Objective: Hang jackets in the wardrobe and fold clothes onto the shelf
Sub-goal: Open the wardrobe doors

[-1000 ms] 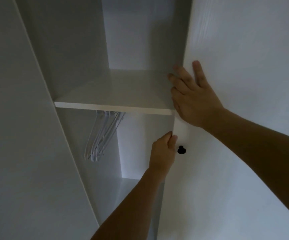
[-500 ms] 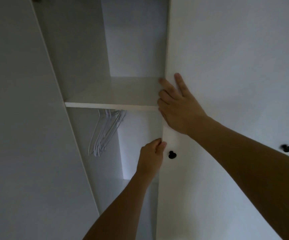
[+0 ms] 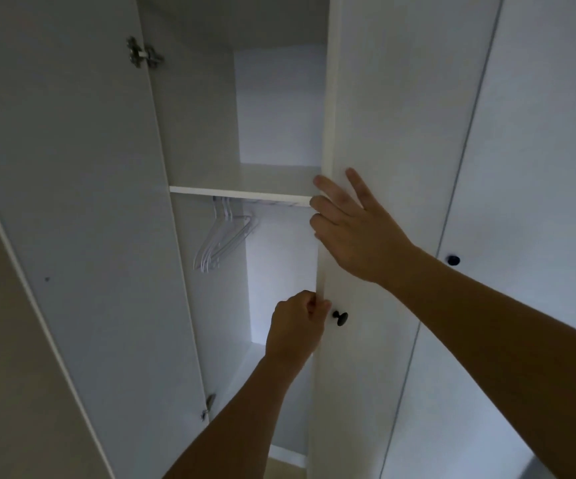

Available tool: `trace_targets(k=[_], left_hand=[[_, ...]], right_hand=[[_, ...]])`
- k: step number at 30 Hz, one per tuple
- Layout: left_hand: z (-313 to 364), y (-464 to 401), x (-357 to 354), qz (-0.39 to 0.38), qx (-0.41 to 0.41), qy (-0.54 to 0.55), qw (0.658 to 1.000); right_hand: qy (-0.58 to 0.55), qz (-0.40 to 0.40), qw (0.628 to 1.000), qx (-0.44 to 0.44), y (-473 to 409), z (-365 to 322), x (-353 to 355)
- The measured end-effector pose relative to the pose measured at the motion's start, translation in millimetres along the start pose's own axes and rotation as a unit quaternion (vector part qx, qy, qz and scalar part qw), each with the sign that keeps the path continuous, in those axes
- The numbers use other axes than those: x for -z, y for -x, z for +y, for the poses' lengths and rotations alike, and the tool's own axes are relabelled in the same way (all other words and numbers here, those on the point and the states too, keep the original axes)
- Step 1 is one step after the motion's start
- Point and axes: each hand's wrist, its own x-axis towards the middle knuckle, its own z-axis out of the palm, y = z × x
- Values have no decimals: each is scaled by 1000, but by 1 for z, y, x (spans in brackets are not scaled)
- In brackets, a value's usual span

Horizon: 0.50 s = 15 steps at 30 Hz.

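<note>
At far left the open wardrobe door (image 3: 72,202) is a flat, smooth white panel, swung wide on two metal hinges (image 3: 143,57). Inside the wardrobe, a thin white shelf (image 3: 241,193) runs straight across, its top bare. Under it, a bunch of slim white hangers (image 3: 221,243) with rounded shoulders hangs from the rail. No jackets or clothes are in view.

Your left hand (image 3: 296,326) curls its fingers round the narrow edge of the right door (image 3: 376,133), gripping it just beside a small round black knob (image 3: 340,318). Your right hand (image 3: 352,229) lies flat on the same door's matte front, fingers straight and spread, fingertips at its edge. Further right, another white door carries a second black knob (image 3: 453,260).
</note>
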Motion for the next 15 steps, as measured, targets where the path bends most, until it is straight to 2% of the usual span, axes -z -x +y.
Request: trace_targets(k=[4,10,15], left_hand=[[46,34,-16,-48,12,-1,999],[114,71,-64,-100,-30,-50,993],[169,99,-116,-84,-36,-56,994]], right_hand=[[12,4,1000,12,51,22,46],[37,-3,999,-11,133,59,94],[79,-89,992,-40,193,91,125]])
